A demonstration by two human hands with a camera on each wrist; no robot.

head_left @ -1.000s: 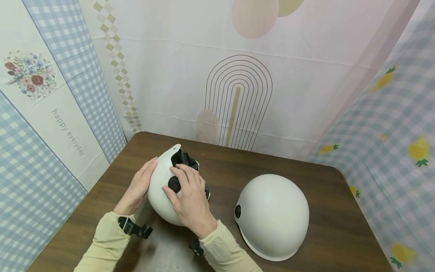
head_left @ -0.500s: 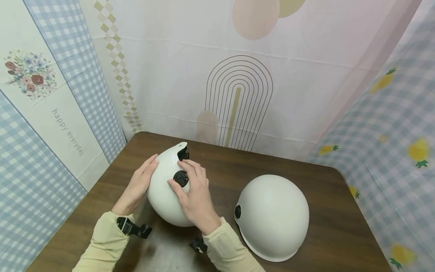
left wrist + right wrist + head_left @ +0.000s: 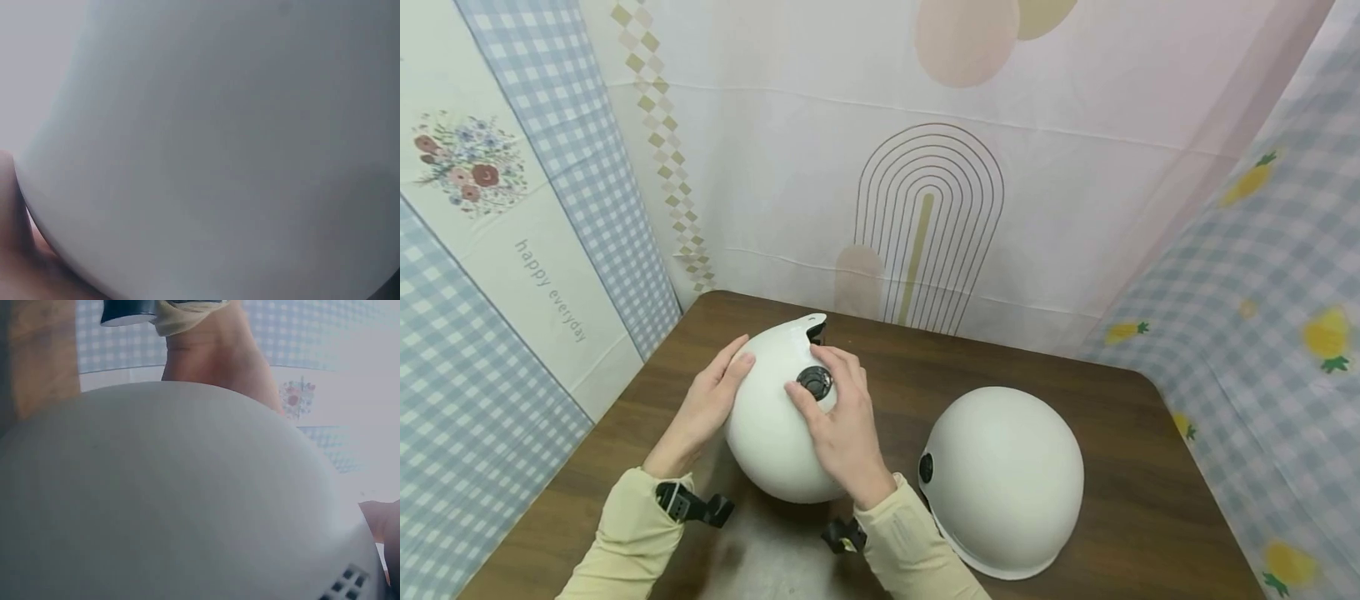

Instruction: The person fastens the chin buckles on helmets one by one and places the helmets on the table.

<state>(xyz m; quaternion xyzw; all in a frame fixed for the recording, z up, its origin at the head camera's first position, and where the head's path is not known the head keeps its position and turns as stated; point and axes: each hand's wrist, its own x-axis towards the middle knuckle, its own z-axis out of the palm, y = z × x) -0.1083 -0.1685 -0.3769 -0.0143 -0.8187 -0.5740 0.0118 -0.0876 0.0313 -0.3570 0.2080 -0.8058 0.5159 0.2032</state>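
Both hands hold a glossy white helmet (image 3: 775, 425) over the left part of the table. My left hand (image 3: 703, 408) grips its left side, thumb on the shell. On the other side my right hand (image 3: 844, 425) has its thumb and fingers spread around a round black vent (image 3: 815, 382). A pointed tab with a small hole sticks up at the far edge, and a bit of black lining shows beneath it. The helmet's shell (image 3: 206, 144) fills most of the left wrist view. In the right wrist view the white dome (image 3: 175, 487) hides most of both hands.
A second white helmet (image 3: 1003, 479) stands dome up on the brown wooden table (image 3: 1120, 433), to the right of my right forearm. Printed cloth (image 3: 775, 183) hangs behind the table and at both sides. Each wrist carries a black strapped camera.
The held helmet has turned, so its vent and tab have shifted right and less black lining shows. My right hand has moved right with it; the left stays nearly in place.
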